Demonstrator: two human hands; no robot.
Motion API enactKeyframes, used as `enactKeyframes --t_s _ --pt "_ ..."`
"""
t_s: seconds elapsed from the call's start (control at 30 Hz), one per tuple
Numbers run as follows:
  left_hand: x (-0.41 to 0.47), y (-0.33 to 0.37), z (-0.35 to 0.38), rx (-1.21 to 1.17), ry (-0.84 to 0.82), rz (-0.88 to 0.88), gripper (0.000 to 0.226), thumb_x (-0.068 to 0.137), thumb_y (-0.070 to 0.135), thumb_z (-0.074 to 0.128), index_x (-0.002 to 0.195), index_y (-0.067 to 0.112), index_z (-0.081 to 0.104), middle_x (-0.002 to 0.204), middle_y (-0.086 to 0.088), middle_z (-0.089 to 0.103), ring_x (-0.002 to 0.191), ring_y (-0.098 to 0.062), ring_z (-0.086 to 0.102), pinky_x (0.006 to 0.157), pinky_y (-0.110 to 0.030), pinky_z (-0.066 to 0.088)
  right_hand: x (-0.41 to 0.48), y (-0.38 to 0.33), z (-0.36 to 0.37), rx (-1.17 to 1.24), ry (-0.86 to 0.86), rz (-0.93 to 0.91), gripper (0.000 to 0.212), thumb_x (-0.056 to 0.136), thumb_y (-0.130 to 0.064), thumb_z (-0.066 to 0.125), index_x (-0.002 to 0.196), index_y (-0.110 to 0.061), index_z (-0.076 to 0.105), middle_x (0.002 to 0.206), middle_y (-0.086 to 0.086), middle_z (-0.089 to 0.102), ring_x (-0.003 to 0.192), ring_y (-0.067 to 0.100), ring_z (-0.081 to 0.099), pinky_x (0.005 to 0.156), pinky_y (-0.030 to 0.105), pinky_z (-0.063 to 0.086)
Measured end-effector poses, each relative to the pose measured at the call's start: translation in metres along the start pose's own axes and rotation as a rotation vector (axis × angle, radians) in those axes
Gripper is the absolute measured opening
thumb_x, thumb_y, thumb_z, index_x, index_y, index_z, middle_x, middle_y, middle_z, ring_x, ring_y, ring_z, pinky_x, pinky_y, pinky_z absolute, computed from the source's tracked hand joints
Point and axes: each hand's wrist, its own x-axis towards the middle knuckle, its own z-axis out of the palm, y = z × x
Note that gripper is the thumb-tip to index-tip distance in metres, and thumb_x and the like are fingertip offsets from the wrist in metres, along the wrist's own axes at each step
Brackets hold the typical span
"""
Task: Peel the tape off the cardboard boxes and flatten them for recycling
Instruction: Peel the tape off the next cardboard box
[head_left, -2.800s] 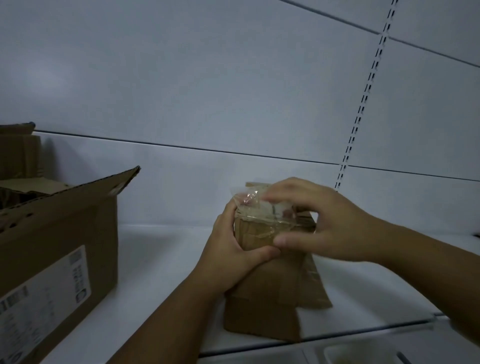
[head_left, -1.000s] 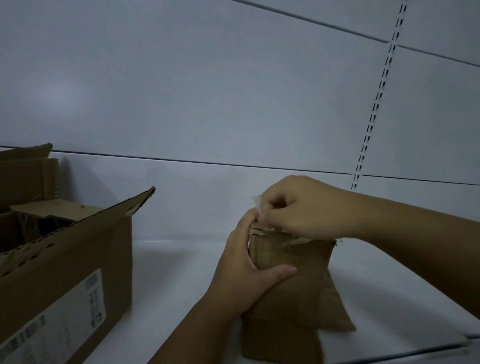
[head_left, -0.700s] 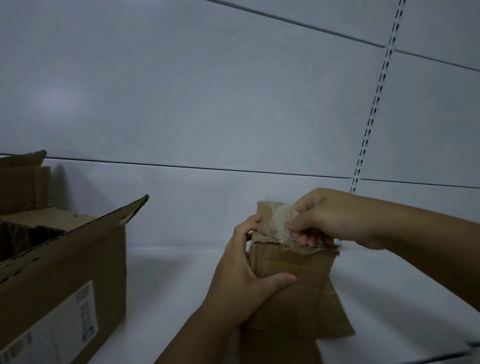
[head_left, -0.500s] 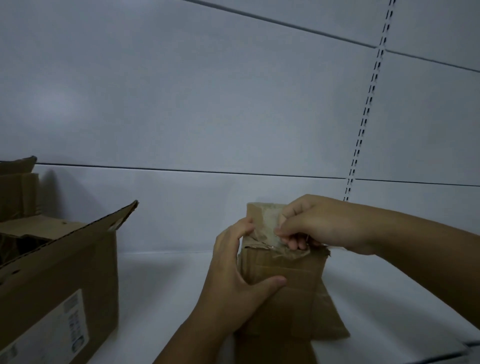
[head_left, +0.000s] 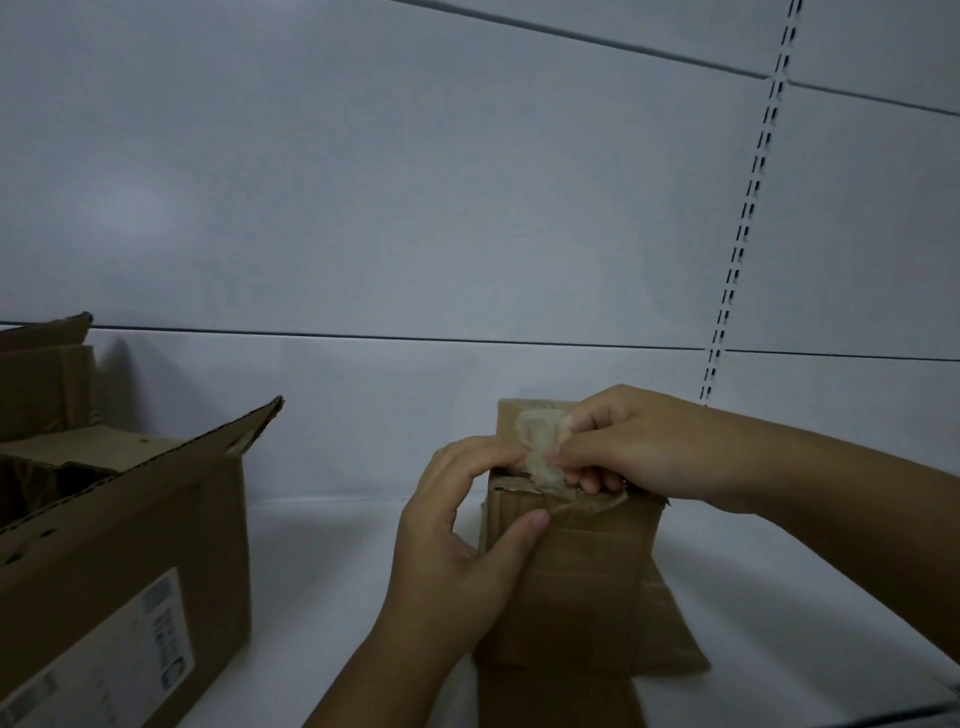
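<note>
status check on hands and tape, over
Left hand grips small box upright. Right hand pinches clear tape at its top flap. Big open box sits left, apart.

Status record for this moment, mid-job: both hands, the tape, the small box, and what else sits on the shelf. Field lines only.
left hand: grips the small box on its left side, thumb across the front
right hand: pinches the tape at the box top
tape: clear, crumpled, partly lifted, not yet off
small box: stands on the shelf, not flattened, rear flap raised
large box: left of the hands, open, apart from the small box, label on its front
shelf: white
</note>
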Motion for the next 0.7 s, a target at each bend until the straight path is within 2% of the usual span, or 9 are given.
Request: enactKeyframes --t_s 0.1,0.2,0.4,0.53,0.7 --pt "0.001 0.0 0.0 0.054 0.025 0.049 0.024 0.074 0.033 0.068 0.096 0.033 0.061 0.103 0.017 0.06 0.102 -0.008 0.059 0.085 -0.013 0.045 0.001 0.0 0.001 -0.001 0.01 0.007 0.032 0.089 -0.023 0.06 0.057 -0.018 0.059 0.051 -0.008 0.055 0.046 0.001 0.043 0.049 0.014 0.034" --pt "0.0 -0.003 0.0 0.071 0.073 0.058 0.021 0.071 0.034 0.07 0.09 0.031 0.063 0.101 0.016 0.06 0.1 -0.006 0.06 0.083 -0.012 0.046 0.001 0.0 0.002 0.005 0.006 0.022 0.033 0.09 -0.027 0.06 0.058 -0.019 0.06 0.052 -0.007 0.055 0.048 0.003 0.043 0.052 0.018 0.033" --pt "0.001 -0.004 -0.002 0.058 0.108 0.048 0.02 0.069 0.035 0.072 0.085 0.031 0.063 0.097 0.015 0.061 0.096 -0.005 0.061 0.08 -0.011 0.046 0.001 -0.005 0.001 0.099 0.024 0.024 0.034 0.091 -0.02 0.058 0.058 -0.013 0.059 0.048 -0.006 0.055 0.045 0.004 0.047 0.043 0.01 0.035" --pt "0.001 -0.005 -0.003 0.003 0.075 0.017 0.015 0.07 0.032 0.071 0.076 0.027 0.059 0.096 0.014 0.064 0.096 -0.007 0.062 0.081 -0.013 0.046 0.0 -0.008 -0.004 0.128 -0.018 0.023 0.036 0.093 -0.02 0.053 0.058 -0.014 0.056 0.052 -0.004 0.056 0.047 0.005 0.048 0.051 0.019 0.035" --pt "0.002 -0.005 -0.002 -0.131 -0.002 -0.043 0.016 0.07 0.026 0.07 0.076 0.022 0.056 0.095 0.014 0.07 0.098 -0.006 0.065 0.086 -0.013 0.046 0.0 -0.001 -0.013 0.214 0.04 0.041 0.035 0.092 -0.018 0.053 0.058 -0.011 0.056 0.049 -0.003 0.052 0.046 0.007 0.045 0.05 0.02 0.034"
